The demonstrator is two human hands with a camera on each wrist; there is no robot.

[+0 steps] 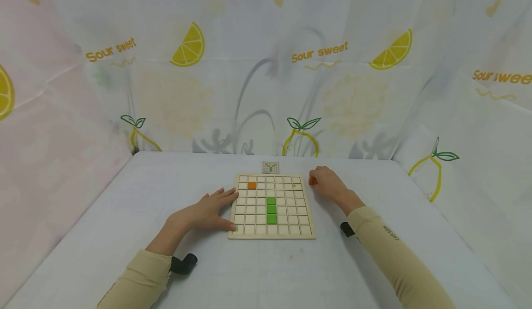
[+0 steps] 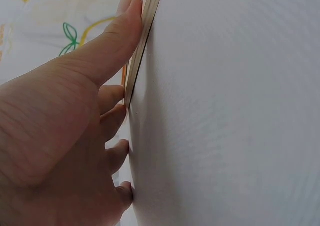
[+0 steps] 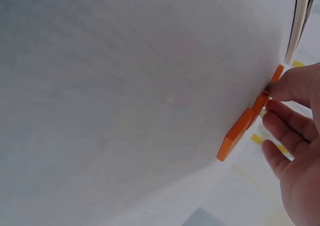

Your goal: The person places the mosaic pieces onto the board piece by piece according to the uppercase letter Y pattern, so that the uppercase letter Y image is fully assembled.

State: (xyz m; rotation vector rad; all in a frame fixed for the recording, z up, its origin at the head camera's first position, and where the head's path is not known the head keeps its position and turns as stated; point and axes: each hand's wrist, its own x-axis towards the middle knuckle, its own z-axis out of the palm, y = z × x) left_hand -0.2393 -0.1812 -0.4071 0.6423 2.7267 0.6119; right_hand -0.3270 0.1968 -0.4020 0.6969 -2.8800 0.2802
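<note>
A square wooden grid board (image 1: pixel 272 237) lies on the white table. On it are one orange tile (image 1: pixel 251 185) near the upper left and a column of three green tiles (image 1: pixel 271 209). My left hand (image 1: pixel 209 211) is spread along the board's left side, thumb on the near corner and fingers straight. Right of the board's far part, my right hand (image 1: pixel 328 183) bends its fingers down over some orange tiles (image 3: pixel 237 133) on the table. In the right wrist view thumb and fingers pinch one of these; the index fingertip is hidden.
A small printed card (image 1: pixel 271 167) with a grid pattern lies just beyond the board's far edge. Printed cloth (image 1: pixel 249 92) hangs behind the table and at both sides. Black wrist mounts (image 1: pixel 184 263) sit under the forearms.
</note>
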